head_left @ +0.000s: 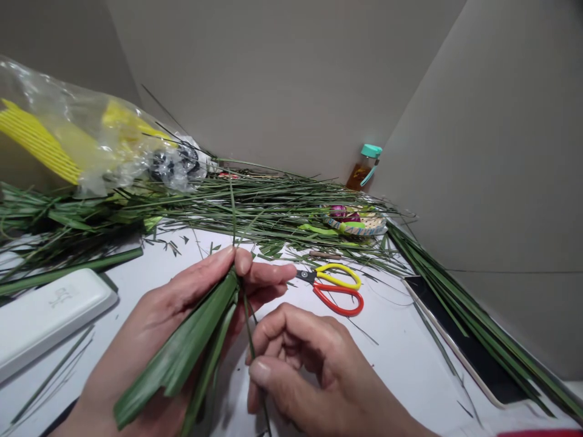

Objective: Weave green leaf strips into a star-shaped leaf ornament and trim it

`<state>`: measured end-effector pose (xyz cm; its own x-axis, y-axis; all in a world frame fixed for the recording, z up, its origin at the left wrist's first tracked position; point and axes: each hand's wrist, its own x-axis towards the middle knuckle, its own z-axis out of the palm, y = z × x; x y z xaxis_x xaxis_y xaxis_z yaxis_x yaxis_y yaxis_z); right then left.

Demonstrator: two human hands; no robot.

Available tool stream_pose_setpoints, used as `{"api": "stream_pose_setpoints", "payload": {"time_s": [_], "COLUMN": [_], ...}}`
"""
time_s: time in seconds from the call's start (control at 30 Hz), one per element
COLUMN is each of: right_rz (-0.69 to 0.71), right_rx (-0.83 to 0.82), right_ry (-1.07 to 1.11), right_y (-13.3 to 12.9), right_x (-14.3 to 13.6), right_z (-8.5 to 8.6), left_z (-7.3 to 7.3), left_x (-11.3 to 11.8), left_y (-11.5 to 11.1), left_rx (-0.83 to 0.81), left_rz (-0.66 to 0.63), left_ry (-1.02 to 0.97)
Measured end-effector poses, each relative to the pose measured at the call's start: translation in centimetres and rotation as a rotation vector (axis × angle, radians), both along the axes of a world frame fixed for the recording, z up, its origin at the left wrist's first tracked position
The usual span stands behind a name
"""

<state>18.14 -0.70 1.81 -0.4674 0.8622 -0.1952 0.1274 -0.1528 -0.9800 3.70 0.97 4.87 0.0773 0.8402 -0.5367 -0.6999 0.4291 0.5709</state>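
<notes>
Over the white tabletop [387, 340], seen from my head, I hold a folded green leaf [191, 340] in my left hand [150, 328]. That hand is closed at the tips, thumb and a finger pinching the leaf's narrow top, while its other fingers reach out toward the scissors [339, 288]. The broad end of the leaf slants down toward me across the palm, and a thin blade [233, 212] sticks up above the pinch.

My right hand [314, 364] is just beside it, fingers curled, thumb and fingertips nearly closed on a narrow strip [249, 334] that runs down from the leaf's top.

The scissors lie beyond my right hand, one handle loop yellow, the other red. Behind them is a brown twig [325, 255], then a small basket [372, 224] with purple pieces in it. A long heap of green blades [273, 203] spreads across the back, and a bottle [359, 173] with a teal cap leans near the wall [282, 79]. At the back left, a clear bag [91, 136] with yellow things inside lies on the greenery. A white block [54, 321] sits to my left; to my right, long leaves [455, 291] lie partly over a phone [478, 352].
</notes>
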Motion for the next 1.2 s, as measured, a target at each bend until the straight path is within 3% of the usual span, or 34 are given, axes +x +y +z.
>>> {"api": "stream_pose_setpoints", "payload": {"time_s": [0.33, 0.47, 0.6, 0.67, 0.8, 0.9, 1.03, 1.2], "right_rz": [0.116, 0.131, 0.115, 0.083, -0.134, -0.305, -0.198, -0.069], "right_rx": [0.142, 0.137, -0.028, -0.003, 0.302, 0.247, 0.121, 0.14], "right_ry": [0.035, 0.074, 0.278, 0.35, 0.197, 0.08, 0.069, 0.131], "right_y": [0.0, -0.1, -0.5, -0.6, -0.2, 0.1, 0.1, 0.0], "right_x": [0.5, 0.6, 1.0, 1.0, 0.8, 0.5, 0.2, -0.1], "right_z": [-0.2, -0.4, -0.3, -0.1, 0.1, 0.1, -0.5, -1.3], "left_z": [-1.4, -1.6, -1.3, -1.1, -1.2, -1.4, -1.8, -2.9], "left_x": [-0.6, -0.9, -0.7, -0.5, -0.4, -0.4, -0.5, -0.7], "left_y": [-0.7, -0.6, -0.3, -0.2, -0.1, -0.2, -0.5, -0.7], "left_rx": [0.208, 0.171, 0.021, -0.048, 0.031, 0.13, 0.183, 0.199], "left_rz": [-0.058, -0.034, -0.119, -0.121, -0.098, -0.137, -0.107, -0.112], "left_ry": [0.163, 0.142, -0.05, -0.102, -0.143, -0.161, -0.038, -0.029]}}
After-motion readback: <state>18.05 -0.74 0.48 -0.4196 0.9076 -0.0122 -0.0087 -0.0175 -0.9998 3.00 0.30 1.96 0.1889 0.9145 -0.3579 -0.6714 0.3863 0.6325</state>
